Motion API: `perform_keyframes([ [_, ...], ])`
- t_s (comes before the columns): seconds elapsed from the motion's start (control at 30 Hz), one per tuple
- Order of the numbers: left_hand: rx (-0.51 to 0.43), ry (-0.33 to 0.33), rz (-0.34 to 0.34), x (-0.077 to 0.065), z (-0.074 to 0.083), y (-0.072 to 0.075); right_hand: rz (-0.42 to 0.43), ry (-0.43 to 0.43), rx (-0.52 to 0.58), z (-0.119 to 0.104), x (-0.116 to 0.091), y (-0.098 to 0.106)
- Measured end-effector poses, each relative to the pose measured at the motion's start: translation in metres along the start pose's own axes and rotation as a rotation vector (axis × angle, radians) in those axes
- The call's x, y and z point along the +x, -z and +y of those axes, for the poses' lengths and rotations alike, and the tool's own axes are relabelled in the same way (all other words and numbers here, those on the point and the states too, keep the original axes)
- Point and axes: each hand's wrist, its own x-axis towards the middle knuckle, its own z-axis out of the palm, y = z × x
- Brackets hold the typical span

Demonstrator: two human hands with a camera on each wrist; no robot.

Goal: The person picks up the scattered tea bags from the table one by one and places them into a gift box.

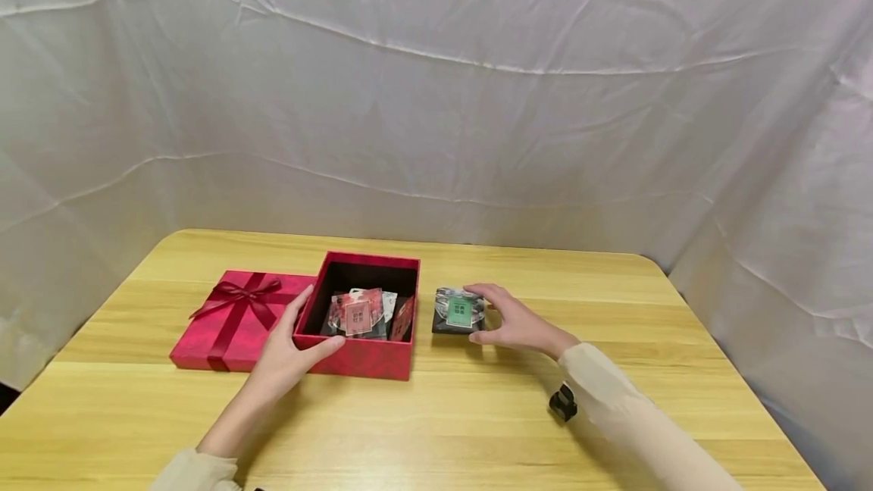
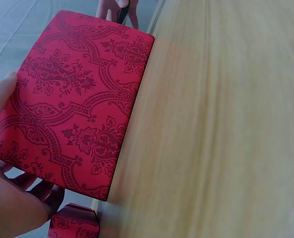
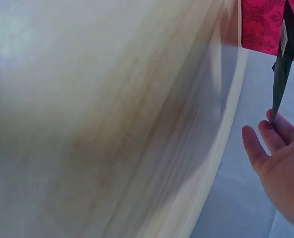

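Note:
An uncovered red gift box (image 1: 361,358) with a dark inside stands on the table. In it lie several sachets (image 1: 358,317), some with red labels. My left hand (image 1: 283,358) holds the box at its front left corner, thumb on the front rim and fingers along the left side. The left wrist view shows the box's red patterned wall (image 2: 77,99) beside that hand (image 2: 18,198). Right of the box, my right hand (image 1: 514,324) pinches a black sachet with a green label (image 1: 458,312) by its right edge. In the right wrist view, the sachet (image 3: 284,64) appears edge-on between thumb and fingers.
A red lid with a dark red ribbon bow (image 1: 239,317) lies left of the box, close against it. The wooden table (image 1: 477,430) has rounded back corners. Pale cloth (image 1: 436,97) hangs behind it. A small black device (image 1: 563,402) is at the right wrist.

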Motion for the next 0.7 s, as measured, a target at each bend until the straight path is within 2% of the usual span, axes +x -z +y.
perform_keyframes([
  [0.23, 0.003, 0.001, -0.001, 0.000, 0.001, 0.000, 0.015, -0.007, 0.030, 0.002, -0.006, 0.002],
  [0.7, -0.012, -0.001, -0.009, -0.001, 0.000, 0.001, 0.033, 0.037, 0.058, -0.001, -0.015, 0.007],
])
